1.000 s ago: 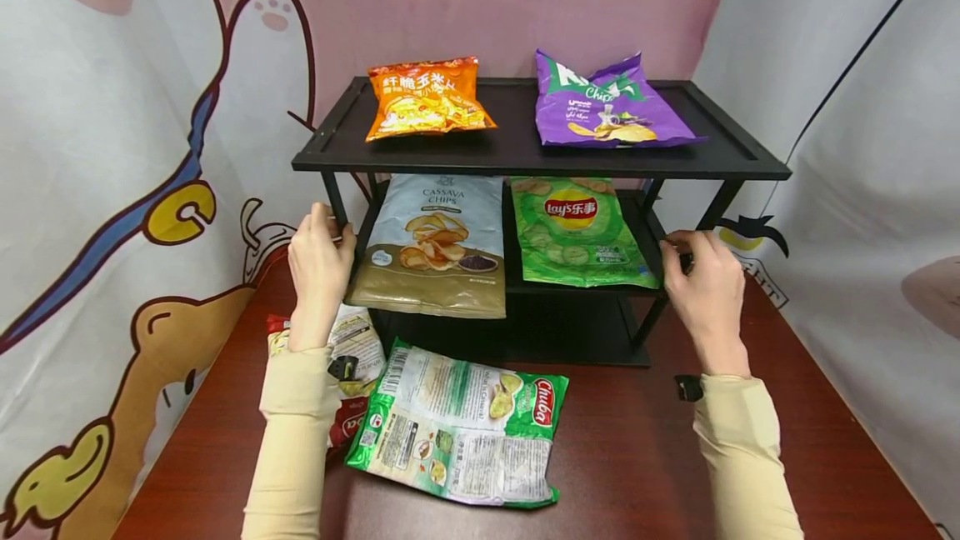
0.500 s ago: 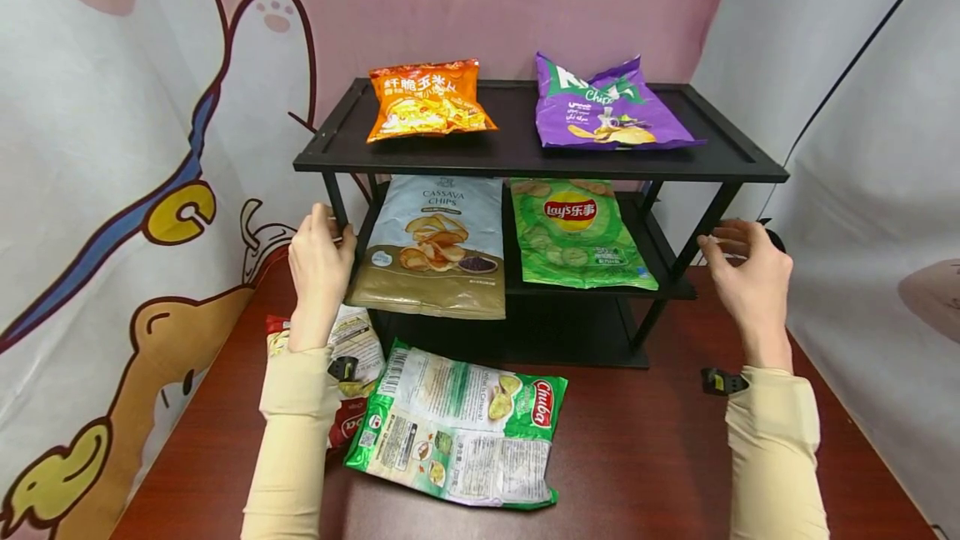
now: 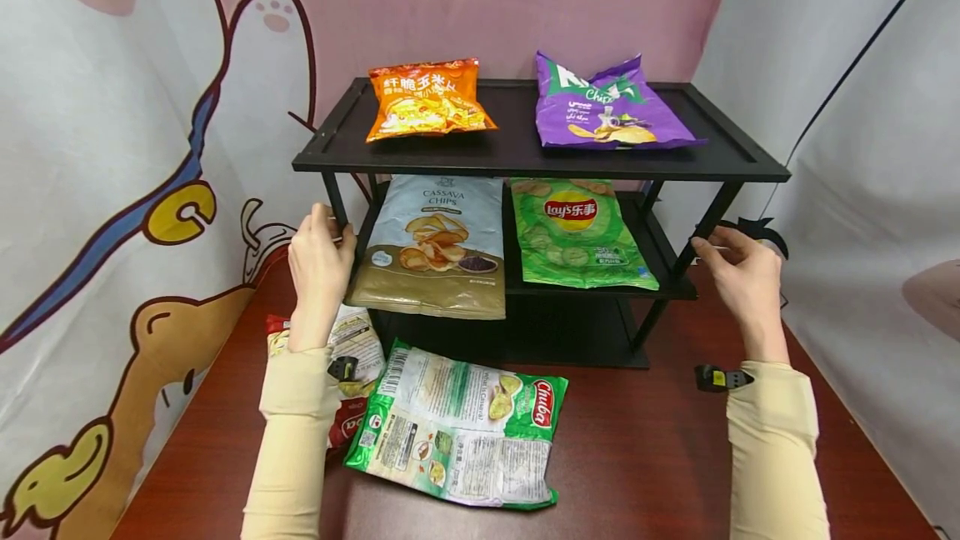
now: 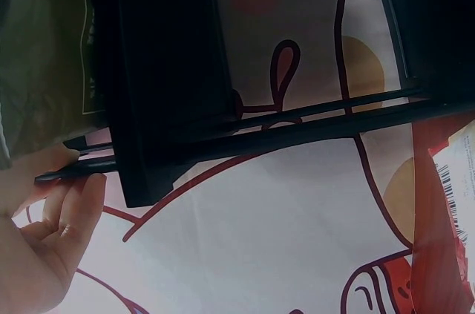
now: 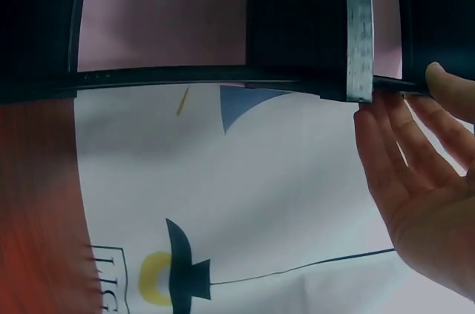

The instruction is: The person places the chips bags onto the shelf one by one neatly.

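A black two-tier-looking rack [image 3: 510, 119] with a lower base panel stands on the table. My left hand [image 3: 318, 261] grips its left front post [image 3: 335, 197], beside the cassava chips bag [image 3: 435, 252] on the middle shelf. On the other side, my right hand [image 3: 744, 277] pinches the right front post [image 3: 716, 211]; in the right wrist view, thumb and fingers lie on either side of that post. A green Lay's bag [image 3: 573, 240] lies on the middle shelf near it. An orange snack bag [image 3: 427, 102] and a purple chips bag [image 3: 607, 111] rest on top.
In front of the rack, a green Chuba bag [image 3: 465, 432] lies on the brown table [image 3: 630, 457]. A red chips bag [image 3: 356, 357] is partly hidden behind the left forearm. Printed cloth [image 3: 847, 215] hangs around the back and sides.
My right hand has moved right from beside the Lay's bag, out past the right front post, then slightly left onto it. My left hand and the bags stay put.
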Motion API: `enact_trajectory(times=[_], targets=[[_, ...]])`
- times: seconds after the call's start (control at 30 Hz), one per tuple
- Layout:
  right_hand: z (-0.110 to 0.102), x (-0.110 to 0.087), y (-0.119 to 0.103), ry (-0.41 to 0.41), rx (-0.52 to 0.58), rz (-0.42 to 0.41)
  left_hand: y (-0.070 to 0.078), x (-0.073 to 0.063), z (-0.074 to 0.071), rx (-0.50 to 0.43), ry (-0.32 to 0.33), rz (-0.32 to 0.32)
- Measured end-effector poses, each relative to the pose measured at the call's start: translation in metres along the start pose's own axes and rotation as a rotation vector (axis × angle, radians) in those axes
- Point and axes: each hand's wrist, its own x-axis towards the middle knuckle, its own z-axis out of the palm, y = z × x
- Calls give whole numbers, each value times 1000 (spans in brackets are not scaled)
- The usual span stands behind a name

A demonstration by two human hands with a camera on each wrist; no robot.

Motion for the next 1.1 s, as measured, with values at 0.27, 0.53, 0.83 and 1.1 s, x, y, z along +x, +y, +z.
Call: enact_trajectory(times=[0.27, 0.53, 0.83, 1.1], targets=[[-1, 2, 8, -45, 41, 25, 0, 1, 0, -52, -4, -7], [1, 3, 8, -43, 8, -50, -6, -5, -8, -90, -103, -67], [2, 3, 6, 8, -52, -81, -43, -38, -25, 103, -365, -189], [5, 3, 7, 30, -70, -106, -75, -69, -41, 360, -785, -567]])
